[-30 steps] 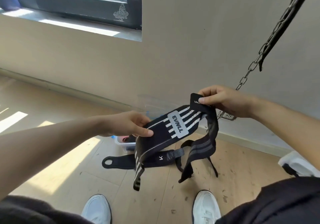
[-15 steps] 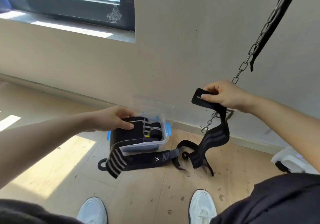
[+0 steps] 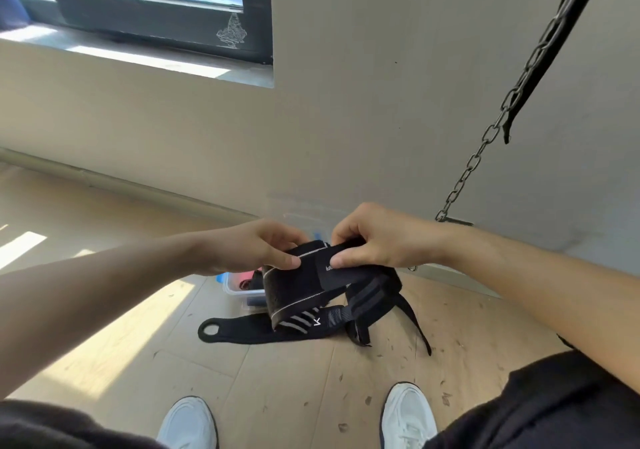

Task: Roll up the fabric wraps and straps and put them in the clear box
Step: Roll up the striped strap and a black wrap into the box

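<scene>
Beneath both grips, the wood floor (image 3: 104,362) carries the items not yet packed.

Observed, in order of size:
- A clear box (image 3: 231,291) sits directly under the left grip (image 3: 256,249). It is open-topped, holds red and dark contents, and is largely hidden behind the work.
- A black strap (image 3: 239,331) lies flat on the floor below the grips, its looped end reaching out past the left grip.
- A tangle of narrow tails (image 3: 358,332) lies under the right grip (image 3: 377,240).
- The wrap (image 3: 294,287), black with pale edging and partly rolled, is held between the grips.

The left grip is curled round the roll, thumb pressed on its face. The right grip pinches the lettered tab end against the roll.

Risk: a striped length hangs slack below the roll. If either thumb eases, I judge the turns will spring loose. The slack could also snag the floor strap on the way down to the box, and a loose roll may not fit beside the contents.

Count: two grips, one wrap in hand, one box, one looped strap. The tangle cannot be separated by eye. One chain (image 3: 485,143) hangs beyond the right grip.
</scene>
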A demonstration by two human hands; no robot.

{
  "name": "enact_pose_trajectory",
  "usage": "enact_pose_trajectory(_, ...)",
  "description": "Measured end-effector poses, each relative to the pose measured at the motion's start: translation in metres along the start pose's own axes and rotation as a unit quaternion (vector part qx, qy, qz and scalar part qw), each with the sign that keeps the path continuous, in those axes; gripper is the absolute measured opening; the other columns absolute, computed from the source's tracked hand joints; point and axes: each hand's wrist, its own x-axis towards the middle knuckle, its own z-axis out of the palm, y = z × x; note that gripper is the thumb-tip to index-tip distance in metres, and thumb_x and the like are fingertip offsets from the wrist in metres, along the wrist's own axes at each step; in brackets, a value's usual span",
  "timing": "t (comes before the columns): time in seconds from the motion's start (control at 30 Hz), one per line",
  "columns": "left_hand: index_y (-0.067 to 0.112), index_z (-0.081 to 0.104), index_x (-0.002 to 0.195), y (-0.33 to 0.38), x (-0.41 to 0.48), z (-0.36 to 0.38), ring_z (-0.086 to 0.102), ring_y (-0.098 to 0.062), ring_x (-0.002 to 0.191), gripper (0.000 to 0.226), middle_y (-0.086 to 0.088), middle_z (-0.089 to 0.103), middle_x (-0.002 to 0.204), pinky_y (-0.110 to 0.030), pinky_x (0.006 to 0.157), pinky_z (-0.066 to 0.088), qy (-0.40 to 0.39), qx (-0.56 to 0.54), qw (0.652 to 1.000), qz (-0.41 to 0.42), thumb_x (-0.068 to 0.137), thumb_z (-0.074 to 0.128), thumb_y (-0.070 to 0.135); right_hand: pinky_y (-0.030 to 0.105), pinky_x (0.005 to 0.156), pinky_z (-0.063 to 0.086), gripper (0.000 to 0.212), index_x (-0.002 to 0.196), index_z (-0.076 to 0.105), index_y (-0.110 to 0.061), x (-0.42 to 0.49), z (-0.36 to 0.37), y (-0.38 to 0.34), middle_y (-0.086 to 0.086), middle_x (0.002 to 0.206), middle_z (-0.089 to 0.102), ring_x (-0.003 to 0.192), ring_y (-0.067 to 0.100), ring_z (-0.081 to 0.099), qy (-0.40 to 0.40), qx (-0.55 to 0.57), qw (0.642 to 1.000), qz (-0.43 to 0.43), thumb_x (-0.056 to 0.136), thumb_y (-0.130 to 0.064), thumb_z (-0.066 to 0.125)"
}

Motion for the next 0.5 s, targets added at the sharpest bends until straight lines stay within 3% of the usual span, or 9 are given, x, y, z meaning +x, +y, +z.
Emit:
enact_pose_trajectory(0.17,0.003,0.065,0.121,0.003,0.001,0.006,0.069,-0.017,0.096,0.022,-0.007,0.074,0.107,-0.027,0.083,0.052,-0.006,-0.01,1.0,0.013,0.103,0.053,0.0,0.022,0.059,0.045,0.015,0.084,0.073,-0.013,0.005,0.009,-0.007,0.004,0.076,0.072,0.066,0.013,0.062,0.006,-0.031,0.999,0.002,0.091,-0.027,0.074)
enact_pose_trajectory(0.3,0.002,0.065,0.119,0.006,0.002,0.011,0.069,-0.012,0.095,0.021,0.0,0.074,0.102,-0.022,0.081,0.052,-0.009,-0.028,0.999,0.024,0.102,0.053,-0.003,0.017,0.057,0.041,0.016,0.084,0.074,-0.013,0.007,0.013,-0.011,0.003,0.075,0.071,0.065,0.01,0.06,0.02,-0.049,0.999,-0.003,0.089,-0.027,0.076)
enact_pose_trajectory(0.43,0.001,0.065,0.124,0.007,0.001,0.01,0.07,-0.018,0.101,0.028,-0.011,0.074,0.114,-0.024,0.083,0.053,-0.01,-0.031,0.999,0.024,0.099,0.052,-0.003,0.018,0.057,0.041,0.017,0.084,0.075,-0.012,0.01,0.016,-0.012,0.004,0.076,0.071,0.071,0.016,0.063,0.031,-0.068,0.997,-0.001,0.088,-0.029,0.077)
enact_pose_trajectory(0.5,0.004,0.068,0.124,0.008,0.001,0.009,0.07,-0.025,0.103,0.035,-0.016,0.074,0.116,-0.03,0.089,0.055,0.005,-0.038,0.999,0.015,0.092,0.055,0.008,0.015,0.055,0.039,0.018,0.08,0.073,-0.013,0.011,0.017,-0.012,0.004,0.074,0.071,0.068,0.016,0.062,0.045,-0.078,0.996,0.001,0.087,-0.029,0.078)
